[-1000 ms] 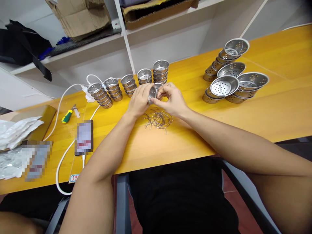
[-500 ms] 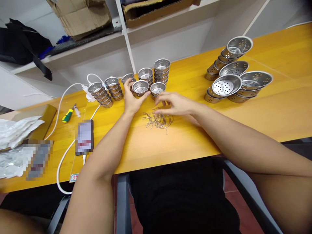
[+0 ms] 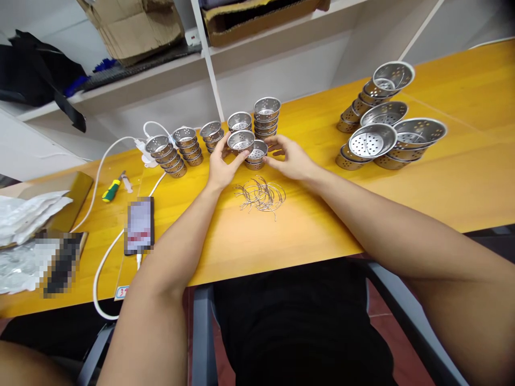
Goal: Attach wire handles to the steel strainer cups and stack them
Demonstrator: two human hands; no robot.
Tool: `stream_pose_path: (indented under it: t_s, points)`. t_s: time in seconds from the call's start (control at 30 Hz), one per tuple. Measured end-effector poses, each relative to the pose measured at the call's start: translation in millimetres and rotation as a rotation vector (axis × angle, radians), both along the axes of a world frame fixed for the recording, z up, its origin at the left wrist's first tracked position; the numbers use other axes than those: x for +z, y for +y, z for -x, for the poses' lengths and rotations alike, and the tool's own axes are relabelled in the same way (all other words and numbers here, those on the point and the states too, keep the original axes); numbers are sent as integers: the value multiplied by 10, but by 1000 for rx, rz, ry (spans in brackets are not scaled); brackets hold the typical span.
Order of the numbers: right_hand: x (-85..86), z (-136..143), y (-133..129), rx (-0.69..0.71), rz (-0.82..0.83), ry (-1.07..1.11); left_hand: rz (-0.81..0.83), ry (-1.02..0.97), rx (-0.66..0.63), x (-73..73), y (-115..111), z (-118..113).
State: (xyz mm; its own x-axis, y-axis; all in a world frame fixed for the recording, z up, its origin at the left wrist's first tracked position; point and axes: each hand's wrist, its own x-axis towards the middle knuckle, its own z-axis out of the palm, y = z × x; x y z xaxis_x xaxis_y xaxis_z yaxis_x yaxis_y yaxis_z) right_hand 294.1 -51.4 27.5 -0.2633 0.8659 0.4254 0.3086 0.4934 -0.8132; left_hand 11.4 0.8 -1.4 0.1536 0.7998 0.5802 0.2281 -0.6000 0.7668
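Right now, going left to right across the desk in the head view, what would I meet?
White plastic packets, green-and-yellow screwdriver, phone, leftmost stack of perforated metal cups, left hand, pile of curved wires, right hand, cluster of wider-looking perforated metal cups.

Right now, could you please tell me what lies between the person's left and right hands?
In the head view, a perforated cup in the left hand and another cup by the right hand lie there.

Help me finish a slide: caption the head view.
Left hand holds a perforated metal cup, right hand at a second cup, bent metal wires lying in front.
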Motion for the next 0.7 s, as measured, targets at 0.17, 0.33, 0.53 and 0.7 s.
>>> stream_pose_path:
  t_s: [0.17, 0.33, 0.53, 0.7]
  points:
    - [31, 72, -75, 71, -38, 16, 1, 81, -104, 23, -36, -52]
    - [53, 117, -109, 78, -34, 55, 58, 123, -140, 37, -136, -118]
    - [77, 152, -122, 8, -58, 83, 95, 98, -151, 71, -222, -136]
    - [78, 183, -105, 3, -45, 100, 118, 109, -156, 87, -236, -131]
